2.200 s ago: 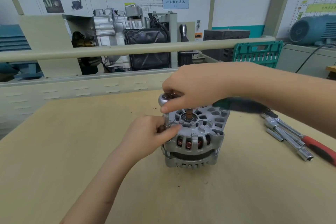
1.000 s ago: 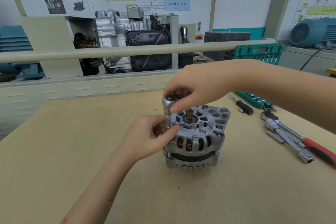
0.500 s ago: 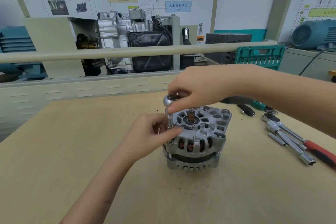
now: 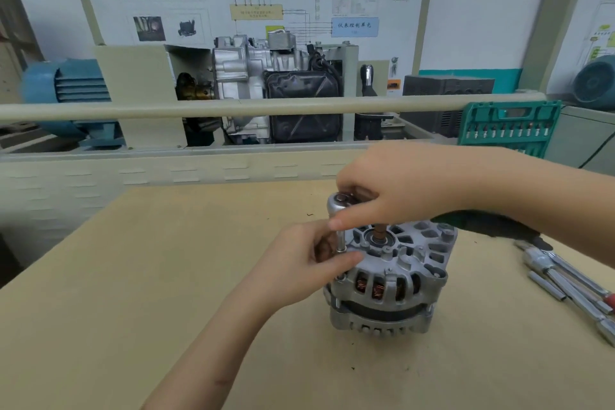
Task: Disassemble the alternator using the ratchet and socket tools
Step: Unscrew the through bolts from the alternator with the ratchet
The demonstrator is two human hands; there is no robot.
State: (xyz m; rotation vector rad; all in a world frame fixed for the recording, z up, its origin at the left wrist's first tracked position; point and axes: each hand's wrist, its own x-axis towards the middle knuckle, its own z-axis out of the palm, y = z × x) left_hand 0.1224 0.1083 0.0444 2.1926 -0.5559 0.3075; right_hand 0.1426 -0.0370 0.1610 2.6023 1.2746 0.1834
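The alternator (image 4: 387, 280) stands on end right of centre in the frame on the wooden bench (image 4: 133, 276), shaft up. My right hand (image 4: 399, 191) grips the ratchet (image 4: 337, 205) by its head, its green handle running off to the right under my wrist. My left hand (image 4: 299, 263) pinches the socket extension (image 4: 341, 243) standing on a housing bolt at the casting's left edge. I judge the cast body heavy and rigid, so it should stay put; the polished steel looks slippery, so I hold low and keep the extension upright

Blue label (image 4: 354, 27) — "仪表控制单元"
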